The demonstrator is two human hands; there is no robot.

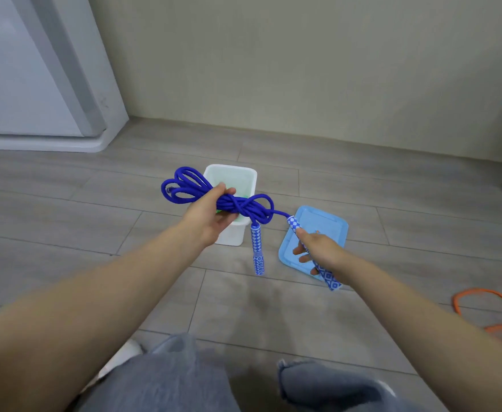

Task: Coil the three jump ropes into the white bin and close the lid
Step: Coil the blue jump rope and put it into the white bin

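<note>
A: Head view, only one we've got. Left hand (214, 212) is wrapped around the middle of the blue jump rope (237, 203), fingers and thumb curled round the bundled coils.

B: Where's the bundle sit?

A: In the air, right over the near rim of the white bin (230, 179). Loops fan out to the left of the fist, a smaller loop sticks out to the right. One patterned handle (256, 251) dangles straight down from the bundle, in front of the bin's near wall.

B: Right hand?

A: Right hand (318, 248) grips the other handle (312, 251), fingers curled round it, handle tilted with the top end pointing up-left toward the bundle. Short stretch of rope runs from that end to the coils. Hands are apart, right one lower and nearer than the left.

B: Lid?

A: Light blue lid (333, 224) lies flat on the floor just right of the bin, inner side up. Right hand hovers over its near-left part.

B: Anything in the bin?

A: Bit of green (218, 210) shows inside, under the left hand. Too hidden to say what it is.

B: Other ropes?

A: Orange rope (487, 310) loose on the floor at the far right edge, well apart from the bin. Knees in grey trousers (184, 376) at the bottom.
</note>
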